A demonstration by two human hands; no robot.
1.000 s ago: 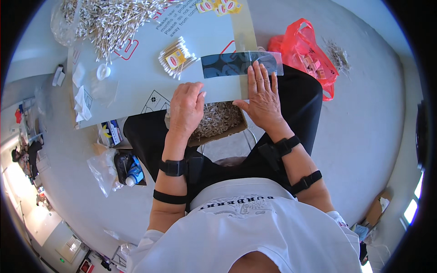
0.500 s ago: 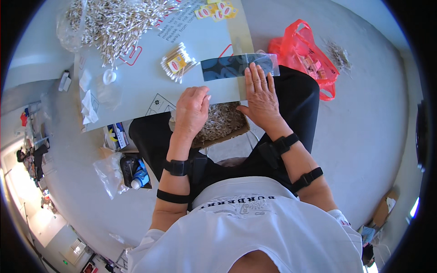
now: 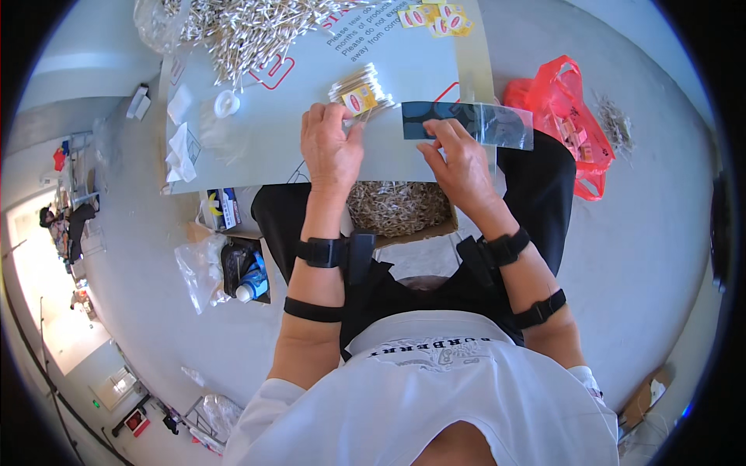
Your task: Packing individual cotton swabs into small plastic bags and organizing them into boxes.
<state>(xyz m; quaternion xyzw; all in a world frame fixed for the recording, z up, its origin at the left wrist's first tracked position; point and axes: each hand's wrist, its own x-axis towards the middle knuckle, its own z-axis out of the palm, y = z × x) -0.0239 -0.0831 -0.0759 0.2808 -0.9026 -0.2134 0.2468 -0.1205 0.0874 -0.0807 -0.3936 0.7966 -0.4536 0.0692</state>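
My left hand (image 3: 332, 147) is over the near part of the table, with its fingertips at the lower edge of a bundle of cotton swabs (image 3: 360, 81). Its thumb stands apart from the fingers, and no firm grip shows. A yellow-and-white card (image 3: 360, 100) lies on the bundle. To the right, my right hand (image 3: 460, 163) hovers at a dark blue strip (image 3: 418, 116), index finger curled and thumb apart from it. Clear plastic bags (image 3: 509, 126) lie over the strip and stick out past the table's right edge.
Loose cotton swabs (image 3: 252, 35) are heaped at the far left, near a tape roll (image 3: 226, 103). More yellow cards (image 3: 443, 19) lie at the far right. A box of swabs (image 3: 398, 210) sits below the table edge. On the floor is a red plastic bag (image 3: 553, 97).
My left hand has reached forward to the swab bundle. My right hand, flat on the strip and bags before, has lifted and curled its fingers. The whole view has shifted.
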